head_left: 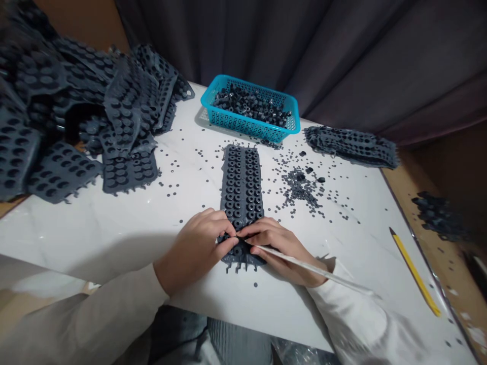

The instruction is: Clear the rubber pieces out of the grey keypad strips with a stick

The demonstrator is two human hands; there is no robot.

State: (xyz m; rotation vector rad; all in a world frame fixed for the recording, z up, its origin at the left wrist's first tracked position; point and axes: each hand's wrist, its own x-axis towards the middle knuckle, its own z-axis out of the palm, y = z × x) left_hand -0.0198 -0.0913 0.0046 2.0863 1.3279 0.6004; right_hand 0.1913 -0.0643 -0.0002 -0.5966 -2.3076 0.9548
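Note:
A dark grey moulded rubber sheet [242,187] lies lengthwise in front of me, covered with rows of round, hollow studs. Over its near end my left hand [203,241] is closed, thumb and index finger pinched together. Something dark shows between those fingertips, but I cannot make out what. My right hand [283,246] is closed around a thin white stick [308,266], whose tip points at the sheet beside my left fingertips. The stick's other end runs back over my right wrist. Both hands hide part of the studs.
A blue plastic basket [249,125] of small black rubber pieces stands behind the sheet. Left is a large heap of similar sheets [129,111]; right, a flat stack [352,147]. Small dark discs [300,187] are scattered about. A yellow cutter-like tool [414,274] lies near the right edge.

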